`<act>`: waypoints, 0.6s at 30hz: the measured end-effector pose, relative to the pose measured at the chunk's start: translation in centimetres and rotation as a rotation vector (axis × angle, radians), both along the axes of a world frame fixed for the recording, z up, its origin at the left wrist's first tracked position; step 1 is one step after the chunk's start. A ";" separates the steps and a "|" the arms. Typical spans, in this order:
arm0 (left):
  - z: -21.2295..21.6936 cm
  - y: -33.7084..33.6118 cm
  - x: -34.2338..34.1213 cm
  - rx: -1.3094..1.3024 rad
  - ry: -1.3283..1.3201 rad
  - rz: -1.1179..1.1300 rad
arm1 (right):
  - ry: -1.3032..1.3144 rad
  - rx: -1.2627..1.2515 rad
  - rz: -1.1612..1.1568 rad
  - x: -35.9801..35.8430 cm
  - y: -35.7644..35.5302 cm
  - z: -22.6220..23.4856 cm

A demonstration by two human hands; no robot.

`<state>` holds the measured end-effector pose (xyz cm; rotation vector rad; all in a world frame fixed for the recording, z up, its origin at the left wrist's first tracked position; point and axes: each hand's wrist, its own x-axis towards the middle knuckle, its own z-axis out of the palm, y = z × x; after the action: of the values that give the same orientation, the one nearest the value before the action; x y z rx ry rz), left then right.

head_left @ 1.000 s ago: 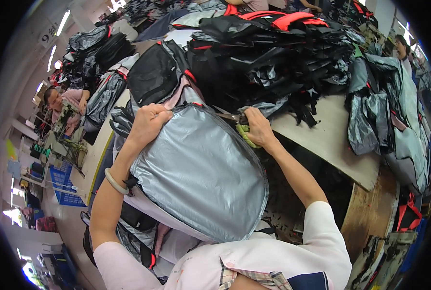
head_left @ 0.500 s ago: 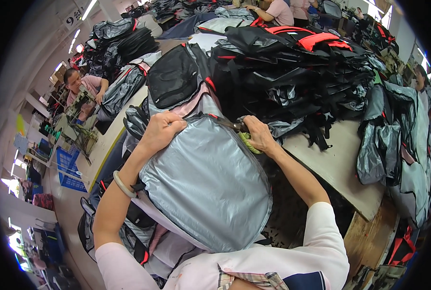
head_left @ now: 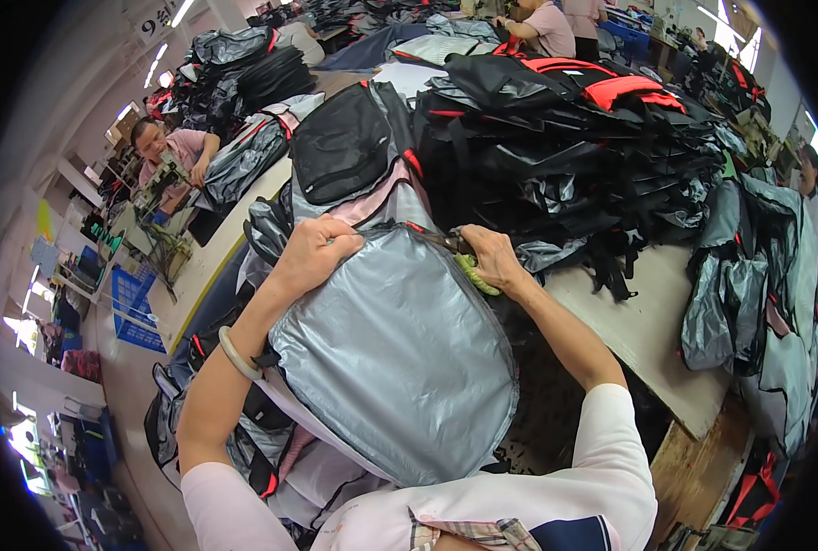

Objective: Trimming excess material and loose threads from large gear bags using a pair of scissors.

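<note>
A silver-grey backpack (head_left: 400, 358) lies against my lap, its top edge toward the table. My left hand (head_left: 313, 255) grips the top left edge of the backpack, fingers curled over the rim. My right hand (head_left: 490, 257) is closed at the top right edge, holding a small green-handled tool (head_left: 475, 274) against the bag's black trim. A pale bangle (head_left: 236, 353) sits on my left wrist.
A tall pile of black and red backpacks (head_left: 556, 138) fills the wooden table (head_left: 648, 331) ahead. A black bag (head_left: 340, 147) lies left of it. Grey bags (head_left: 758, 303) hang at right. A person (head_left: 175, 147) sits at the left; another (head_left: 542, 23) works far behind.
The view has tilted slightly, shifting the table and pile. Both hands stay at the backpack's top edge, the right one working a little along the trim.
</note>
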<state>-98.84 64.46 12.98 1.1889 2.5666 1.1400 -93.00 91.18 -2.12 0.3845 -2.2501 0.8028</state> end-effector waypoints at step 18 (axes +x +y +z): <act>0.0 -0.5 -0.3 -0.009 -0.040 -0.004 | -0.181 0.079 0.070 -0.7 0.8 -0.7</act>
<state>-99.17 63.94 13.02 1.1563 2.5363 1.1384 -93.72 92.00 -2.77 0.4451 -2.4546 0.8149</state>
